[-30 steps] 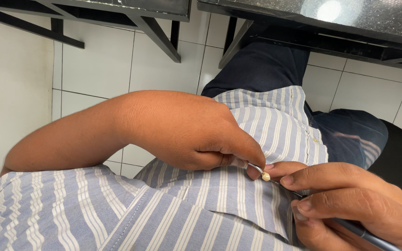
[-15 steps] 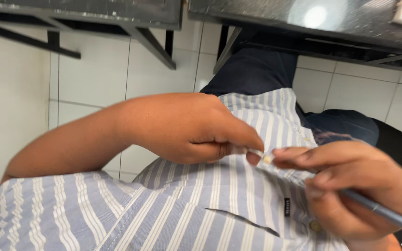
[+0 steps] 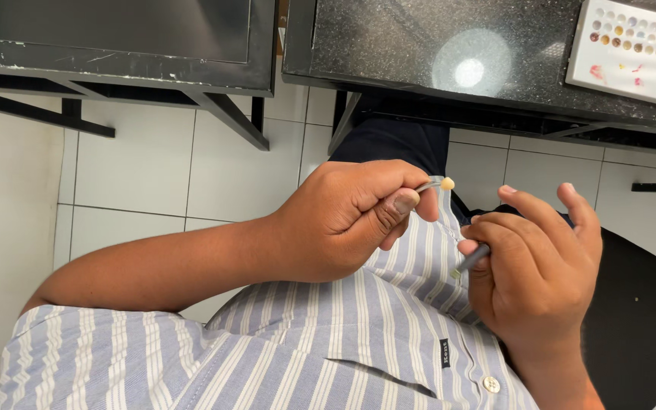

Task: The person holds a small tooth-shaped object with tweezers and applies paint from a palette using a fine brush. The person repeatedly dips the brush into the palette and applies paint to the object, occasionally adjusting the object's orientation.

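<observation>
Two hands over striped shirt (image 3: 328,334), each with a closed grip.
Left hand (image 3: 351,216) pinched a small bead-tipped pin (image 3: 440,184); right hand (image 3: 540,269) gripped a thin grey tool (image 3: 471,260).

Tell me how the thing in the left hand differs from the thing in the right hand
The small clear stick in the left hand is pale, thin and tipped with a cream bead, pinched between thumb and forefinger, its tip raised clear of the fingers. The dark tool in the right hand is grey and thicker, gripped among curled fingers, mostly hidden, its pale tip slanting down-left. Both are slender and held above the striped shirt.
</observation>
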Demonstrator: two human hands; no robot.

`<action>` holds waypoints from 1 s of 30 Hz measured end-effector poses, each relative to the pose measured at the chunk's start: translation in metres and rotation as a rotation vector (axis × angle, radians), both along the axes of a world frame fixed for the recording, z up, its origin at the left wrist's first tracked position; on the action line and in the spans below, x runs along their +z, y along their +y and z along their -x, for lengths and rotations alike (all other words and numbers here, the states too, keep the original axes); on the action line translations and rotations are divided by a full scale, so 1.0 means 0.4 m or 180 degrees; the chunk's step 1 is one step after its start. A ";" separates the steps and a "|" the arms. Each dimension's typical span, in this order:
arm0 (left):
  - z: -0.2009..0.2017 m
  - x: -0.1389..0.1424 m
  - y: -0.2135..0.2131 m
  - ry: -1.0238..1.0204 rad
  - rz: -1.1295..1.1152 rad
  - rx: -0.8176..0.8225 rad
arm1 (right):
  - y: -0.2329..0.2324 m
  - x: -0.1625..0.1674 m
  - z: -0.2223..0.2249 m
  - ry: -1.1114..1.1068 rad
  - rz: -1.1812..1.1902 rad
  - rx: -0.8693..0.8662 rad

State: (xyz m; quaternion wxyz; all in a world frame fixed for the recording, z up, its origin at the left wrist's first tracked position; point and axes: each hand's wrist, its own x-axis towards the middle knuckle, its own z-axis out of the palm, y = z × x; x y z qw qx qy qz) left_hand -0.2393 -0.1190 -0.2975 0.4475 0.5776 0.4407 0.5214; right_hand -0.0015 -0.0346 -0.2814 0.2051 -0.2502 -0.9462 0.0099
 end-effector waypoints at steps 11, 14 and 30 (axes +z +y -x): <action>-0.002 0.030 -0.009 0.0199 -0.0417 0.0109 | -0.007 0.034 -0.002 -0.0289 -0.0138 -0.0046; 0.001 0.018 -0.006 0.0333 -0.0179 0.0117 | -0.005 0.019 -0.005 -0.0335 -0.0146 -0.0042; 0.001 -0.033 0.001 0.0690 -0.0705 0.0349 | 0.010 -0.033 -0.007 -0.0095 -0.0154 0.0031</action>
